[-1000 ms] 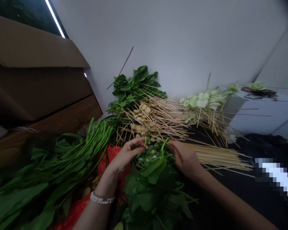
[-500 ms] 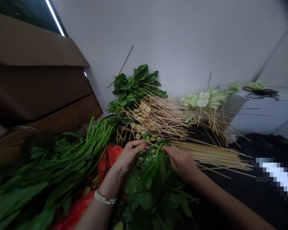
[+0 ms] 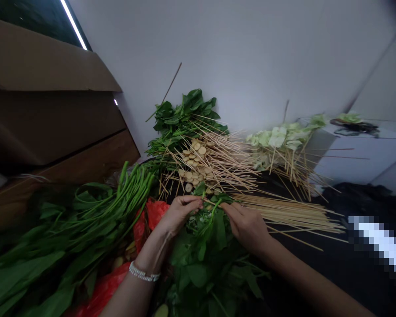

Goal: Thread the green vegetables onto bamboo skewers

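My left hand [image 3: 181, 215], with a beaded bracelet [image 3: 141, 272] at the wrist, pinches a leafy green [image 3: 200, 189] whose small leaf sticks up above the fingertips. From the right, my right hand [image 3: 249, 224] grips a thin bamboo skewer [image 3: 211, 202] that reaches across to the left fingertips. Another green stem [image 3: 215, 210] hangs from the skewer between the two hands, its leaves drooping down. Just below both hands lies a heap of loose leafy greens [image 3: 198, 275]. My fingers hide exactly where the skewer meets the stem on the left.
Skewered potato slices [image 3: 198, 160] and skewered greens [image 3: 188, 112] are piled against the wall. Skewered cabbage [image 3: 279, 137] stands right of them, bare skewers [image 3: 293, 215] lie below. Long-stemmed greens [image 3: 95, 220], a red plastic bag [image 3: 156, 212] and a cardboard box [image 3: 53, 119] are left.
The right hand has shifted slightly left, closer to my left hand along the skewer. The hanging stem leans a little more. The view has drifted slightly.
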The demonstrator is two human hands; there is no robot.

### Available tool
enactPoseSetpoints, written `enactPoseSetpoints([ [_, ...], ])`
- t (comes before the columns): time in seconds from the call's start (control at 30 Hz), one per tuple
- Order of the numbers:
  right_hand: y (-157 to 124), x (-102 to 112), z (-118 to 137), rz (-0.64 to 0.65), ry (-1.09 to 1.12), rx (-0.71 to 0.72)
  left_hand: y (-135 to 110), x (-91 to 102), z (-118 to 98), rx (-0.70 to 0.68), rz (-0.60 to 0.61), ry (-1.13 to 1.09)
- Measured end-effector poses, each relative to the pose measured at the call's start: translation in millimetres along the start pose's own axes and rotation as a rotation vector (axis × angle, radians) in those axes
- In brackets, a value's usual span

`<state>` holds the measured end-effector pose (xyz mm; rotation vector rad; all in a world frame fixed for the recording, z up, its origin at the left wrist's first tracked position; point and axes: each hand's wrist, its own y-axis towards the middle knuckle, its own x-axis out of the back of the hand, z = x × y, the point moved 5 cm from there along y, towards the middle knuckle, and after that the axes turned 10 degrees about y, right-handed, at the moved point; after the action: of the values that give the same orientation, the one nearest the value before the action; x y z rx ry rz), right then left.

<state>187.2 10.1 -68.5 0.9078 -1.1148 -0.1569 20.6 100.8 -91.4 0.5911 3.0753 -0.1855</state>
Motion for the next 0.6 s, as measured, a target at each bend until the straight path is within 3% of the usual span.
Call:
enactPoseSetpoints([
  [0.23, 3, 0, -1, -0.013, 0.14, -0.039, -5, -16.6, 2, 0.001, 0.151, 0.02],
  [0.37, 11, 29, -24, -0.257, 0.272, -0.137, 1, -9.1, -1, -0.033, 0.051, -0.068],
  [0.47, 15, 58, -45, -0.464, 0.256, -0.263, 3, -6.3, -3, -0.111, -0.017, 0.042],
  [0.6, 14, 78, -59, -0.596, 0.245, -0.352, 0, -19.1, -2, -0.209, 0.077, 0.336],
])
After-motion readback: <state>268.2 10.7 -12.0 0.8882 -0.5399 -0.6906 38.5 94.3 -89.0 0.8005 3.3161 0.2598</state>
